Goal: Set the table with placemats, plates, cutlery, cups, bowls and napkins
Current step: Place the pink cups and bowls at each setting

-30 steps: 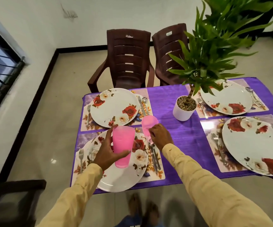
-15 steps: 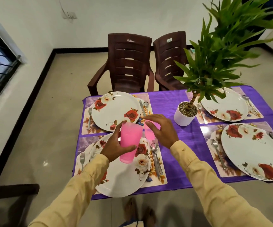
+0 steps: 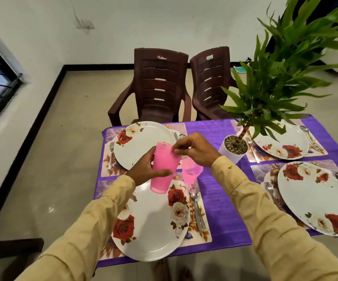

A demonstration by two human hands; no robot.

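Pink cup (image 3: 164, 169) is held in the air over the far rim of the near plate (image 3: 152, 230), upright and leaning a little. The fingers (image 3: 162, 173) of the left hand (image 3: 143, 169) are curled round its middle, thumb across the front. The fingers (image 3: 177, 151) of the right hand (image 3: 198, 151) are drawn together at its rim, thumb and forefinger pinching the edge. It cannot be told whether this is one cup or a nested stack. Both wrists come out of pale yellow sleeves (image 3: 265, 220).

A second pink cup (image 3: 191, 171) stands on the surface (image 3: 221, 199) just past the near plate's far right edge, under the right hand and apart from it. A spoon (image 3: 193, 194) and a knife (image 3: 199, 216) lie side by side just right of the near plate, on the floral placemat (image 3: 204, 236) that the plate sits on.

Beyond the near plate lies a second floral plate (image 3: 141, 145) on its own mat, with a fork (image 3: 111, 153) at its left. Further right of the near plate stands a white pot (image 3: 232, 151) holding a leafy green plant, and well to the right lie two more floral plates (image 3: 281, 147) (image 3: 314, 195) with cutlery beside them. A purple cloth covers the surface. Two dark brown chairs (image 3: 158, 88) stand on the floor beyond the far side, well past the near plate.
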